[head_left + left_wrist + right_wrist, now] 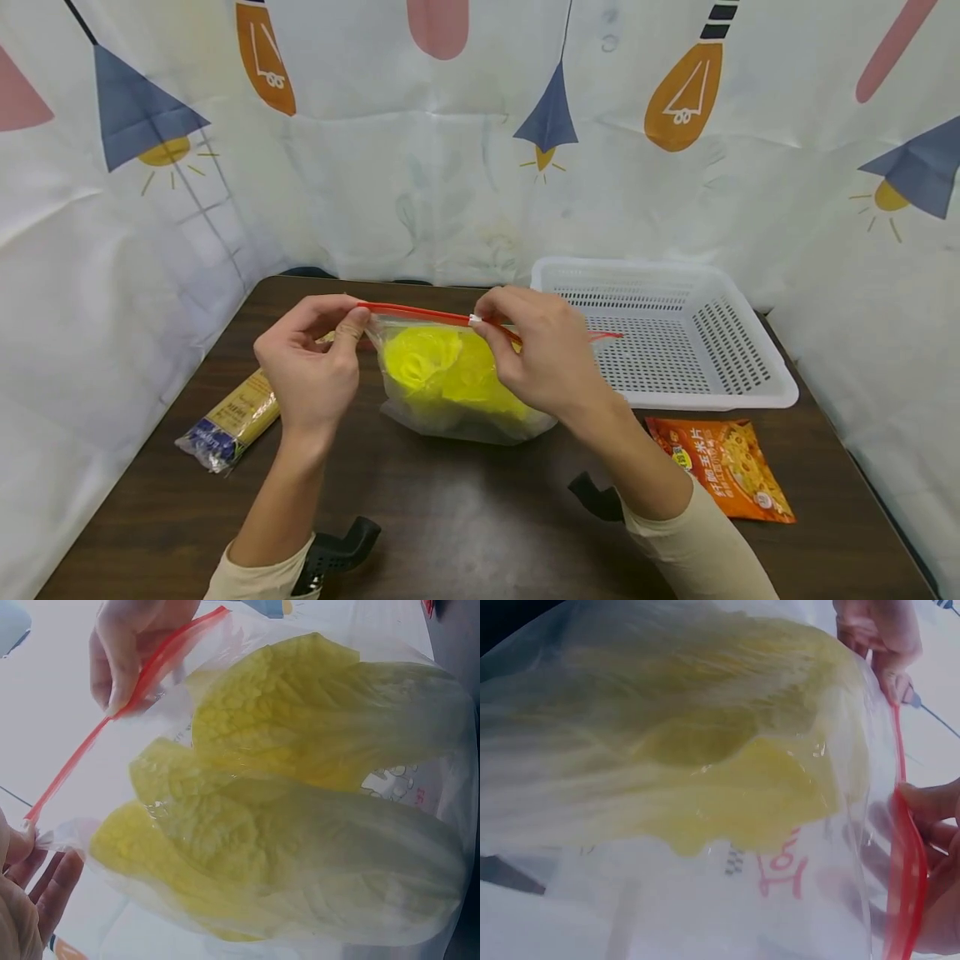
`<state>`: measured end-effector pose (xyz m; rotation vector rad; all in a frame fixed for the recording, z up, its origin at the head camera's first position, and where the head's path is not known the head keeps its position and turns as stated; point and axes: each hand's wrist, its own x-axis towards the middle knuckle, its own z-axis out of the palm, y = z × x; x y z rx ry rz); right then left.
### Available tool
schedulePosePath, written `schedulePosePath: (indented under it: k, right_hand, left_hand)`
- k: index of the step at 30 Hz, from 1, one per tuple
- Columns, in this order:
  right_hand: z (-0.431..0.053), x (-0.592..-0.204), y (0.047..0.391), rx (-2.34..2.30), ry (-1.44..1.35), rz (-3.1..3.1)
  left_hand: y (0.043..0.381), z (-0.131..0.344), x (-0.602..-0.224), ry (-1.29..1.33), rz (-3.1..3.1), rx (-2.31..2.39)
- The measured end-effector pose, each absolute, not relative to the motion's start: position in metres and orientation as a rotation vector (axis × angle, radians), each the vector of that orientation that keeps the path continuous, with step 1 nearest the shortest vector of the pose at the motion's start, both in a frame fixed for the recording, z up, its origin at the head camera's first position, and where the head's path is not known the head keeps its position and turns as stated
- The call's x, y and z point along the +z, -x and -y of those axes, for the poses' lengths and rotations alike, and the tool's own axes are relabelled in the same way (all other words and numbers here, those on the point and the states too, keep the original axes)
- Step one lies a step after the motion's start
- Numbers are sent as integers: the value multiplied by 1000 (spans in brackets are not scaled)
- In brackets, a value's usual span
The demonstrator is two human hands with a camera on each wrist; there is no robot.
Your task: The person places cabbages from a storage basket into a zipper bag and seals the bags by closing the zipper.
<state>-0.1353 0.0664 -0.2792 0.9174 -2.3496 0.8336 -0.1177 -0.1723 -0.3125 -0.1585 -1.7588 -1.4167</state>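
A clear zip bag (450, 429) with a red zipper strip stands on the table, holding yellow-green napa cabbages (285, 825). My left hand (311, 358) pinches the strip's left end between thumb and fingers. Partway along the strip, my right hand (536, 350) pinches it at the small white slider (475, 319). Between the hands the red zipper (900, 742) is drawn taut, and it runs on past the right hand. In the right wrist view, red print shows through the bag.
A white perforated basket (772, 387) stands at the back right behind my right hand. In front of it lies an orange snack packet (731, 471), partly behind my right forearm. A yellow and blue pasta packet (236, 421) lies at the left, partly hidden by my left hand.
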Motion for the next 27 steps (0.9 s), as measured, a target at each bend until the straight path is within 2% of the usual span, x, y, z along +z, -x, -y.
schedulePosePath:
  k: [27]
  right_hand:
    - [-129, -292, 133, 986, -725, 2352]
  left_hand:
    - [122, 178, -313, 120, 1704, -1427]
